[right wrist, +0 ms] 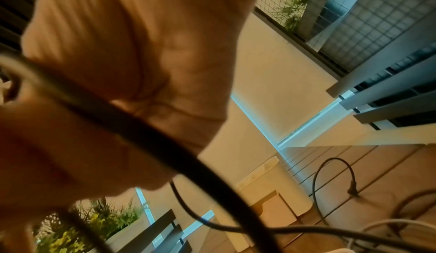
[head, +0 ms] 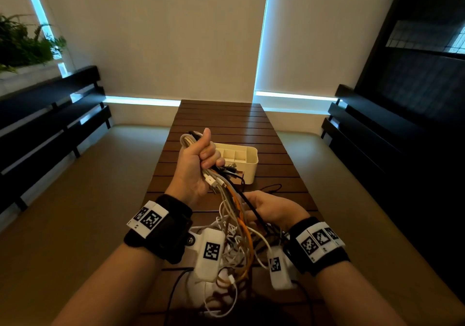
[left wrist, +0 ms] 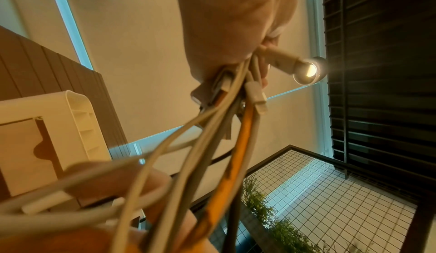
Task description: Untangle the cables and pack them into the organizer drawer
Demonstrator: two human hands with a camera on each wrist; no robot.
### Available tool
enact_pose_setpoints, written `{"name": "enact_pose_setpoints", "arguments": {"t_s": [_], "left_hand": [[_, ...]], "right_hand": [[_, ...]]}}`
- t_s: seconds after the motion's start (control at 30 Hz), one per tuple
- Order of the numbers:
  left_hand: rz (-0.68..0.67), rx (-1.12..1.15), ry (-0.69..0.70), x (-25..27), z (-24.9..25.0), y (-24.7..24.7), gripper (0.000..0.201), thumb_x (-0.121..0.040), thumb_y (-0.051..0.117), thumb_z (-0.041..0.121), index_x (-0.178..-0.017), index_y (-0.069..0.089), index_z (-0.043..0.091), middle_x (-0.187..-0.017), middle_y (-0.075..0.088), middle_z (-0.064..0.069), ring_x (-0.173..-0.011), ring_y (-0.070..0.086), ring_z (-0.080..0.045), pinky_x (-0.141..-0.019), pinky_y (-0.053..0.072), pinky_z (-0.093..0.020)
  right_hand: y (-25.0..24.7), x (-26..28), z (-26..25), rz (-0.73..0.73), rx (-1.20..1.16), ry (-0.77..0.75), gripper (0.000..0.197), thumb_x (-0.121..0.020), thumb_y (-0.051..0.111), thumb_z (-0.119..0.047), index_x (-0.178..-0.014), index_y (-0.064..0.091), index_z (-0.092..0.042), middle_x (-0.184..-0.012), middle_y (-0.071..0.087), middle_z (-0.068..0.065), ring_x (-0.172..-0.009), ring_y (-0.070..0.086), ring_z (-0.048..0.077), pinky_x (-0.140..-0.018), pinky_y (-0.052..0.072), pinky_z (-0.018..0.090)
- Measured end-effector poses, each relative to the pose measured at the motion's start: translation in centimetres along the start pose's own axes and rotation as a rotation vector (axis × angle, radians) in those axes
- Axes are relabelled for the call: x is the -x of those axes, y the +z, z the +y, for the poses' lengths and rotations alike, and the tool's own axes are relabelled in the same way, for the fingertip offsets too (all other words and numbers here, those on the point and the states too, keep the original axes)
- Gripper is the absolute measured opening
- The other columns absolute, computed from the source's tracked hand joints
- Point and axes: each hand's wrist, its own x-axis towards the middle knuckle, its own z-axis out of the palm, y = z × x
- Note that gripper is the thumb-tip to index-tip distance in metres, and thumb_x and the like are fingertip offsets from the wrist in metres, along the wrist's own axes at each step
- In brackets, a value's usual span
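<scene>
My left hand [head: 198, 161] is raised above the table, fist closed round a bundle of cables [head: 227, 200], white, grey, orange and black. Their looped tops stick out above the thumb and plug ends hang below the fingers [left wrist: 256, 96]. The rest of the tangle [head: 236, 247] drops between my wrists. Lower and to the right, my right hand [head: 270, 207] holds one black cable [head: 247, 203] that runs up into the bundle; it crosses the palm in the right wrist view [right wrist: 151, 135]. A cream organizer drawer [head: 247, 164] with dividers stands on the table behind the left hand.
The table is a long slatted brown wooden one [head: 226, 122]. A loose black cable [head: 271, 188] lies on it right of the drawer, its plug end touching the slats [right wrist: 352, 190]. Dark benches [head: 50, 114] flank both sides, with plants [head: 22, 44] at far left.
</scene>
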Motion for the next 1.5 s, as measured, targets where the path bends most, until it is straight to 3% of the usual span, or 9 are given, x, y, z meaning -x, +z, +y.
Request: {"name": "enact_pose_setpoints", "arguments": {"t_s": [0.3, 0.43, 0.63, 0.8, 1.1, 1.27, 1.33, 1.4, 1.5], "left_hand": [[0.001, -0.012, 0.03, 0.0, 0.2, 0.6, 0.05, -0.092, 0.051, 0.027, -0.044, 0.043, 0.02, -0.039, 0.032, 0.01, -0.033, 0.031, -0.003, -0.044, 0.041, -0.017], [0.026, -0.026, 0.069, 0.0, 1.6, 0.1, 0.045, -0.092, 0.052, 0.028, -0.048, 0.043, 0.019, -0.039, 0.032, 0.01, -0.034, 0.03, -0.003, -0.045, 0.041, -0.017], [0.13, -0.024, 0.15, -0.2, 3.4, -0.6, 0.05, -0.095, 0.049, 0.027, -0.046, 0.043, 0.02, -0.039, 0.032, 0.01, -0.033, 0.029, -0.003, -0.044, 0.039, -0.017], [0.213, 0.034, 0.238, 0.0, 6.1, -1.4, 0.044, -0.094, 0.051, 0.026, -0.052, 0.043, 0.021, -0.041, 0.032, 0.009, -0.035, 0.029, -0.004, -0.044, 0.038, -0.016], [0.218, -0.026, 0.275, 0.0, 5.4, -0.8, 0.051, -0.096, 0.049, 0.025, -0.045, 0.049, 0.023, -0.042, 0.033, 0.009, -0.036, 0.03, -0.003, -0.044, 0.038, -0.016], [0.224, 0.051, 0.285, -0.8, 5.2, 0.7, 0.049, -0.096, 0.051, 0.025, -0.047, 0.045, 0.02, -0.042, 0.031, 0.01, -0.035, 0.027, -0.004, -0.043, 0.036, -0.017], [0.219, 0.089, 0.278, -1.1, 5.3, 1.3, 0.047, -0.095, 0.052, 0.025, -0.05, 0.042, 0.02, -0.043, 0.03, 0.01, -0.036, 0.026, -0.004, -0.043, 0.036, -0.018], [0.228, 0.149, 0.27, -1.3, 5.5, 1.9, 0.045, -0.095, 0.053, 0.024, -0.052, 0.04, 0.019, -0.043, 0.03, 0.009, -0.036, 0.026, -0.004, -0.043, 0.036, -0.018], [0.227, 0.243, 0.249, -1.5, 5.6, 2.3, 0.044, -0.094, 0.055, 0.025, -0.052, 0.041, 0.018, -0.043, 0.033, 0.009, -0.037, 0.029, -0.005, -0.044, 0.039, -0.019]], "right_hand": [[1.1, -0.9, -0.1, 0.17, 0.237, -0.091, 0.017, -0.085, 0.065, -0.01, -0.102, 0.063, -0.006, -0.086, 0.067, -0.002, -0.08, 0.066, 0.009, -0.078, 0.054, 0.022], [-0.5, -0.5, 1.1, 0.465, 0.179, -0.139, 0.013, -0.083, 0.068, -0.019, -0.095, 0.067, -0.015, -0.097, 0.069, 0.011, -0.092, 0.067, 0.025, -0.085, 0.055, 0.042], [-3.1, 0.6, 1.7, 0.906, 0.07, -0.14, 0.009, -0.09, 0.059, -0.017, -0.082, 0.059, -0.021, -0.078, 0.064, 0.002, -0.062, 0.061, 0.015, -0.058, 0.052, 0.026], [-6.4, 1.4, 5.5, 1.406, -0.669, -0.016, 0.007, -0.1, 0.04, -0.012, -0.095, 0.044, -0.008, -0.071, 0.052, 0.008, -0.034, 0.045, 0.005, -0.032, 0.033, 0.014], [-3.5, 0.5, 5.9, 0.824, -0.067, 0.435, 0.031, -0.095, 0.052, -0.032, -0.092, 0.059, -0.001, -0.074, 0.061, 0.012, -0.05, 0.056, 0.021, -0.049, 0.048, 0.03], [-0.1, 0.0, 1.6, 0.288, 0.34, 0.08, 0.009, -0.088, 0.061, -0.012, -0.09, 0.062, -0.02, -0.088, 0.063, -0.007, -0.08, 0.061, 0.005, -0.077, 0.052, 0.021], [1.4, -1.0, 1.7, 0.183, 0.385, 0.008, 0.026, -0.083, 0.065, -0.01, -0.108, 0.064, -0.019, -0.113, 0.058, -0.004, -0.103, 0.056, 0.007, -0.092, 0.049, 0.026], [2.4, -2.9, 3.4, 0.218, 0.482, -0.05, 0.064, -0.082, 0.066, -0.01, -0.137, 0.043, -0.034, -0.15, 0.022, -0.004, -0.134, 0.025, 0.006, -0.108, 0.035, 0.028], [4.5, -5.5, 5.6, 0.212, 0.426, -0.132, 0.091, -0.08, 0.067, -0.016, -0.142, 0.01, -0.049, -0.159, 0.0, -0.003, -0.146, 0.004, 0.017, -0.115, 0.027, 0.041]]}}
